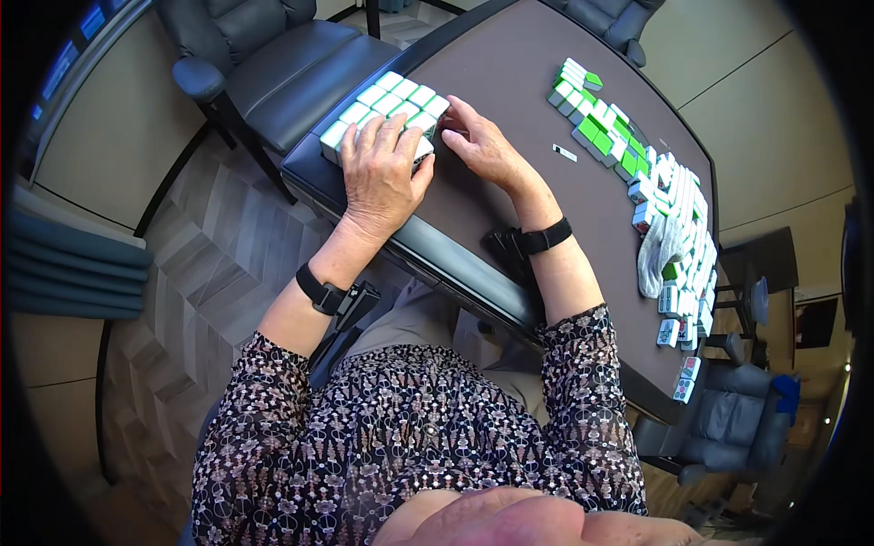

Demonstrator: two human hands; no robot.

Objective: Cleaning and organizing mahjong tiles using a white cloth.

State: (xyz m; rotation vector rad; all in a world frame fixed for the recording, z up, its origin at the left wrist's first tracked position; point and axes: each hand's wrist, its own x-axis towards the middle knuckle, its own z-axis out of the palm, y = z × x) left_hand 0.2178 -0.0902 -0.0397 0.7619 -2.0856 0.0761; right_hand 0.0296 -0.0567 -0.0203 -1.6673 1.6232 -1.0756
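Observation:
A block of stacked mahjong tiles point(388, 104), white on top with green edges lower down, stands at the left corner of the brown-topped table point(471, 198). My left hand point(384, 174) lies over the near side of this block, its fingers spread across the tiles, and its thumb is by the near right end. At the block's right side is my right hand point(485, 147), fingers bent and thumb apart; its fingertips are at the end tiles, and whether they touch cannot be told. Both wrists wear black straps.
Many loose mahjong tiles point(601, 136) lie in a long heap along the far right side, with a grey cloth point(659, 256) on them. A small white stick point(565, 152) with a dark mark lies mid-table. Dark padded chairs point(300, 75) stand around the table.

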